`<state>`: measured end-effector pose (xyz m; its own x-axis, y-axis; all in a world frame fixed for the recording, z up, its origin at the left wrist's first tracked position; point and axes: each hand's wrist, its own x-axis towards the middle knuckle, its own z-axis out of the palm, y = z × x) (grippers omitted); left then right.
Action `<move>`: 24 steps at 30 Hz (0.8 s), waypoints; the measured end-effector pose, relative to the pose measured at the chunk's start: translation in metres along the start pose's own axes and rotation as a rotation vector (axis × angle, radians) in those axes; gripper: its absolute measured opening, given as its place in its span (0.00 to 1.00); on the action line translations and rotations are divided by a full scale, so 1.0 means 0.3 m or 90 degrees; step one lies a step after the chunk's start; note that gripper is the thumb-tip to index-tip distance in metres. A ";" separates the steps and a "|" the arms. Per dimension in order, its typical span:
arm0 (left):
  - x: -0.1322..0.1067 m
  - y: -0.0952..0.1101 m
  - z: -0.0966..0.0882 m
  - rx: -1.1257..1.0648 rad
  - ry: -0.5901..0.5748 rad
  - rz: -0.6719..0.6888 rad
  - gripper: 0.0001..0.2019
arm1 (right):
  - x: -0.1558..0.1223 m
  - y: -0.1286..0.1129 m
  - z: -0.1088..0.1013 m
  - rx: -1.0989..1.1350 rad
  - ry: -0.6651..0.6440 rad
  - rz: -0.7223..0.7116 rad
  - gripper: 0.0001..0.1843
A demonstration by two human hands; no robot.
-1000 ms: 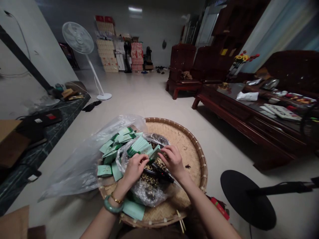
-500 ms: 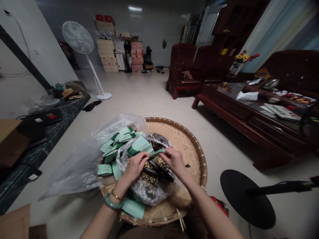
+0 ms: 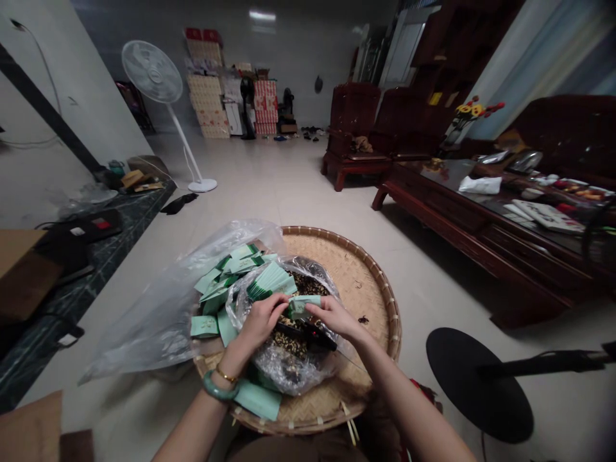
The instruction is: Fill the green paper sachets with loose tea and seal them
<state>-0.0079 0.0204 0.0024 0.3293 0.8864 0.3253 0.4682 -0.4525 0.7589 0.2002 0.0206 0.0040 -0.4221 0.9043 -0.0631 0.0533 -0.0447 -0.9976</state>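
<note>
A round woven bamboo tray (image 3: 366,276) sits in front of me. On it lies a clear plastic bag (image 3: 289,369) of dark loose tea with a black scale or tool (image 3: 308,333) across it. My left hand (image 3: 260,321) and my right hand (image 3: 332,316) both pinch one small green packet (image 3: 301,305) between them, just above the tea. A fanned stack of green packets (image 3: 269,281) stands behind it, and several more lie loose to the left (image 3: 216,289). A green bangle (image 3: 216,390) is on my left wrist.
A large clear bag (image 3: 158,321) spreads left of the tray. A black fan base (image 3: 476,378) stands on the floor at right. A dark wooden coffee table (image 3: 481,224) runs along the right. A dark counter (image 3: 86,256) lies left, a white standing fan (image 3: 158,83) behind.
My right hand has moved left and closed onto the green packet, which both hands now hold flat between them. The left hand has barely shifted.
</note>
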 end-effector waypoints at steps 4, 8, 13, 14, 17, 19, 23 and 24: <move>-0.006 -0.004 -0.007 0.020 0.025 -0.020 0.07 | 0.000 0.012 0.009 0.078 0.011 0.002 0.16; -0.007 -0.001 -0.013 0.036 0.017 -0.028 0.06 | -0.010 0.013 0.020 0.163 -0.010 0.026 0.17; -0.008 -0.007 -0.018 0.058 0.009 -0.010 0.09 | -0.020 0.037 0.022 0.245 -0.026 0.085 0.22; -0.010 -0.006 -0.018 0.071 0.016 0.010 0.09 | -0.020 0.049 0.021 0.239 -0.017 0.094 0.22; -0.025 0.011 -0.008 0.154 0.027 0.092 0.15 | -0.015 0.081 0.018 0.183 0.022 0.114 0.21; -0.037 0.030 0.009 0.226 -0.005 0.135 0.26 | -0.008 0.091 0.023 0.158 0.033 0.114 0.22; -0.042 0.047 0.050 0.301 -0.040 0.149 0.33 | 0.007 0.063 0.050 0.184 -0.009 0.067 0.26; -0.038 0.042 0.057 0.298 -0.031 0.149 0.33 | 0.009 0.049 0.056 0.188 -0.022 0.053 0.26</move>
<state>0.0082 0.0030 -0.0013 0.5014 0.7557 0.4213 0.6901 -0.6430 0.3322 0.1847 0.0154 -0.0112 -0.4582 0.8776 -0.1411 -0.1744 -0.2444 -0.9539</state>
